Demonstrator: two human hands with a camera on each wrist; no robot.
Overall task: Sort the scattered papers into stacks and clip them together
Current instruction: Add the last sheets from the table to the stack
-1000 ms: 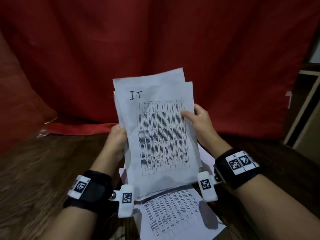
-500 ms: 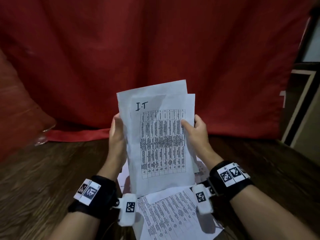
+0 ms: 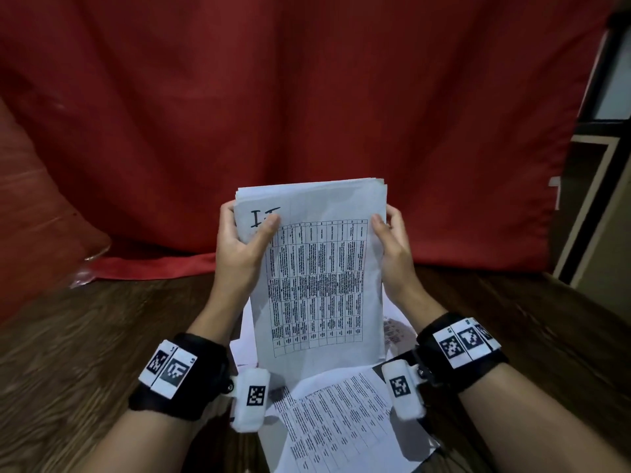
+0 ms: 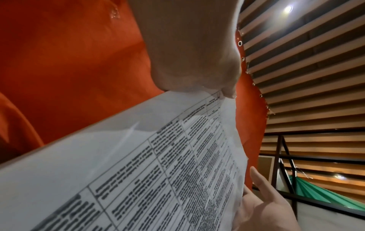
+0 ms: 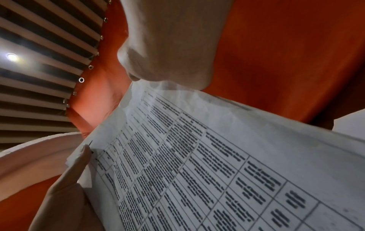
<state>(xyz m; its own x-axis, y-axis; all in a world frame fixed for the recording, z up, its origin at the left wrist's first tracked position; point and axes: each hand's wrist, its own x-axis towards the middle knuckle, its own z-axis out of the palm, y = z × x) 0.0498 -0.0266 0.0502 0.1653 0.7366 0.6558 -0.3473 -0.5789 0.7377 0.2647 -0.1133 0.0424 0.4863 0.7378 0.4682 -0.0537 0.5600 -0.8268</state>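
Observation:
I hold a stack of white papers (image 3: pixel 321 274) upright above the wooden table (image 3: pixel 85 336); its front sheet carries a printed grid and handwritten letters at the top left. My left hand (image 3: pixel 244 240) grips the stack's upper left edge, thumb on the front over the handwriting. My right hand (image 3: pixel 389 240) grips the upper right edge, thumb on the front. In the left wrist view the stack (image 4: pixel 138 164) runs under my left hand (image 4: pixel 197 62), with the right hand (image 4: pixel 266 200) at the far edge. In the right wrist view the stack (image 5: pixel 217 164) fills the lower frame.
More printed sheets (image 3: pixel 341 425) lie on the table under the held stack, near my wrists. A red curtain (image 3: pixel 307 97) hangs close behind the table. A pale frame (image 3: pixel 587 206) stands at the right. No clip is in view.
Both hands slid up the stack to its top corners. The offset sheets at the top now line up more evenly. The left thumb came round onto the front.

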